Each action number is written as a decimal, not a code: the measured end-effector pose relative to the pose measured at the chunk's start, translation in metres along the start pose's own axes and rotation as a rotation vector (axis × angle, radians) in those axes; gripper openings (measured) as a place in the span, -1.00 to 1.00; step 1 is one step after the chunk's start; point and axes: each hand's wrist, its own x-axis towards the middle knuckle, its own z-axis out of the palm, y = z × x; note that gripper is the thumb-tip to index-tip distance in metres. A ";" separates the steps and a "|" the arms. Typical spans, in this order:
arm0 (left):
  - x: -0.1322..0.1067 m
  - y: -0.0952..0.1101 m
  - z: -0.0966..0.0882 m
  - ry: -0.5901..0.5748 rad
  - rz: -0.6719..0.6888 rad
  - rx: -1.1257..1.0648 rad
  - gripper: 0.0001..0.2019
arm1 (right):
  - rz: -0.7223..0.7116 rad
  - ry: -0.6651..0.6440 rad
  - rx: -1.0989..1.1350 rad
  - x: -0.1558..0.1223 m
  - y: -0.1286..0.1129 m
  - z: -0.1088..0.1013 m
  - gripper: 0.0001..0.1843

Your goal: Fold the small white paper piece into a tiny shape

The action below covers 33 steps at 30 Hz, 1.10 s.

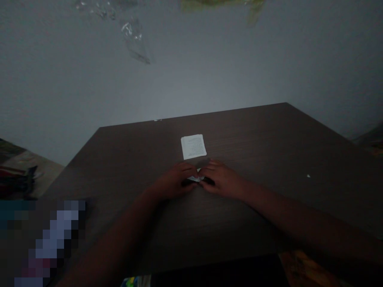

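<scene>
Both hands meet near the middle of the brown table [263, 139]. Between their fingertips is a small piece of white paper [196, 178], mostly covered by the fingers. My left hand [176, 180] grips it from the left, fingers curled and closed. From the right, my right hand [222, 179] closes on the same paper, its fingertips touching or almost touching those of the left. Just beyond the hands lies a square stack of white paper [194, 146] with printed text, its edges slightly offset. Dim light hides how the held paper is folded.
A pale wall [191, 79] rises behind the table's far edge. A tiny white scrap [308, 175] lies to the right, and another white bit [157, 120] is at the far edge. At lower left, a blurred-out object [56, 235] sits along the table's side.
</scene>
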 end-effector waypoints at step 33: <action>0.002 0.026 -0.008 0.217 -0.250 0.465 -0.79 | -0.192 0.435 -0.149 -0.009 -0.005 -0.004 -0.68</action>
